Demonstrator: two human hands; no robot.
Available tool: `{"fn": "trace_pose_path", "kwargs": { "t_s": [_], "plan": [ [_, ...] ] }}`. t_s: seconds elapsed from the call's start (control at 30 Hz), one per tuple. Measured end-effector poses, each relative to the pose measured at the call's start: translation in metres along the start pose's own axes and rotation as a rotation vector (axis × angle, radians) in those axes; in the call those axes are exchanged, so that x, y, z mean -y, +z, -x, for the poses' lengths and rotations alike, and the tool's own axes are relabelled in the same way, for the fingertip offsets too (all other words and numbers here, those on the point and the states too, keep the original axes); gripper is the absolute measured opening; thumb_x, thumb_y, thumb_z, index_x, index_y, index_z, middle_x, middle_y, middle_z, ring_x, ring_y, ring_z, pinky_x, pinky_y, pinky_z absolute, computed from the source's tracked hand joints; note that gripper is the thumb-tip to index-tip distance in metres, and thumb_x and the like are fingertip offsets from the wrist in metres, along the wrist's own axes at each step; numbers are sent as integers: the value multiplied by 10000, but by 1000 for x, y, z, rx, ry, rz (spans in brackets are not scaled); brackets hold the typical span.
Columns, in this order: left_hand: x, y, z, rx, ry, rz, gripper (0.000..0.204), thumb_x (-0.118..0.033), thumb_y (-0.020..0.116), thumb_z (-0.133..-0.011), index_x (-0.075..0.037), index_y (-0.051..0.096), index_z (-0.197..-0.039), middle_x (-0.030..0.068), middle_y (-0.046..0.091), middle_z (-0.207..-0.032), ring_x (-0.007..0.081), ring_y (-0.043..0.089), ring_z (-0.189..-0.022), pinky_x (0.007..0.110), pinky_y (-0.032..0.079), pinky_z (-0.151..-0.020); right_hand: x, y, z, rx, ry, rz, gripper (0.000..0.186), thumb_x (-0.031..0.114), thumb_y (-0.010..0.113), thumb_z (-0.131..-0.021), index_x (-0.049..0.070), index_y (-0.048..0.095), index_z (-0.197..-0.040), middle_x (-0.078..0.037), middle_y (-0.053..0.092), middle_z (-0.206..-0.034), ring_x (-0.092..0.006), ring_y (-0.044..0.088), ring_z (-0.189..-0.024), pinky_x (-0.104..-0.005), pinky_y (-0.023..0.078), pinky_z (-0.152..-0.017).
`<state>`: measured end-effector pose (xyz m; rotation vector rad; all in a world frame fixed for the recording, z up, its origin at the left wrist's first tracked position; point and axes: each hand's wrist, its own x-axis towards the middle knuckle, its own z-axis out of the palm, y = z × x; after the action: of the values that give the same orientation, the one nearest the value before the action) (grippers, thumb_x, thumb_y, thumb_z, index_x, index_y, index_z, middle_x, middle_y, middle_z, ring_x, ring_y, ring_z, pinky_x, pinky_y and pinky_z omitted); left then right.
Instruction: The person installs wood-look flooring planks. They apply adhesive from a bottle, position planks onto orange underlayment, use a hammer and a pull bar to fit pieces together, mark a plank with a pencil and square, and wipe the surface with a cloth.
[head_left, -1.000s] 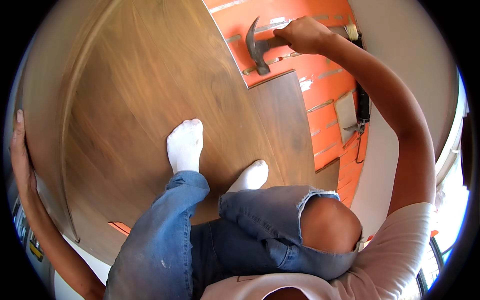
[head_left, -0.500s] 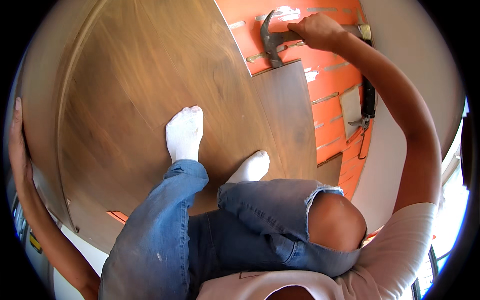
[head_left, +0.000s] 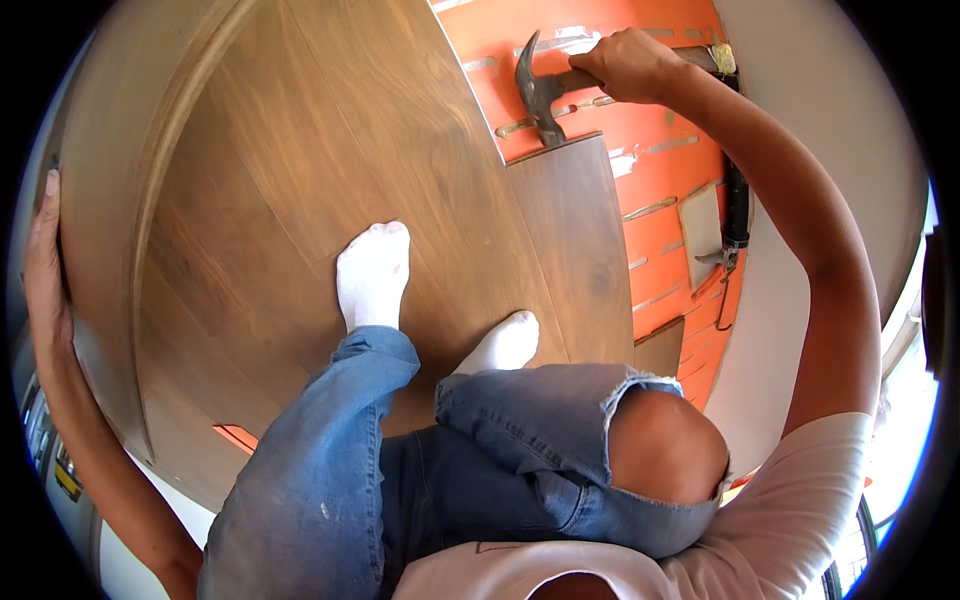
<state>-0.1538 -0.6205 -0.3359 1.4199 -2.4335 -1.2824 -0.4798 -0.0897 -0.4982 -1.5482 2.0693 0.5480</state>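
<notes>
My right hand (head_left: 632, 68) is closed round the handle of a claw hammer (head_left: 541, 95), near its head. The hammer's striking face is down at the far end of a brown wood-look floor plank (head_left: 578, 225), touching it or very close; I cannot tell which. The claw points up and away. The plank lies along the edge of the laid brown flooring (head_left: 420, 130). On the far left, my left hand (head_left: 47, 260) is stretched out flat against the side of a pale upright surface (head_left: 95, 190), its fingers extended and holding nothing.
Orange underlay (head_left: 650, 235) with slots runs along the right. On it lie a black caulking gun (head_left: 737, 195), a beige square piece (head_left: 702, 222) and a short plank piece (head_left: 660, 347). A pale wall (head_left: 790, 260) borders it. My white-socked feet (head_left: 373, 275) stand on the flooring.
The view has shifted slightly. My left hand sits a little higher in the picture. The hammer stays by the plank's end, with my right hand still round its handle.
</notes>
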Motion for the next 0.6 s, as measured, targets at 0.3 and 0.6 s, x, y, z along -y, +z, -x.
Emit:
{"fn": "trace_pose_path", "kwargs": {
  "t_s": [0.3,0.6],
  "plan": [
    [11,-1,0,-57,163,-81,671,-487,548,-1041,-25,460,-1519,97,460,-1573,206,406,-1460,315,266,-1212,13,11,-3,60,-17,36,280,114,692,-851,103,654,-1128,-117,726,-872,-331,709,-808,-464,549,-707],
    [-5,9,8,-78,66,-33,643,-485,560,-1037,-15,508,-1474,92,527,-1490,188,471,-1372,300,320,-1161,7,17,-8,-20,38,-132,284,95,667,-866,109,650,-1149,-140,714,-862,-339,703,-816,-464,554,-729]
  ]
}}
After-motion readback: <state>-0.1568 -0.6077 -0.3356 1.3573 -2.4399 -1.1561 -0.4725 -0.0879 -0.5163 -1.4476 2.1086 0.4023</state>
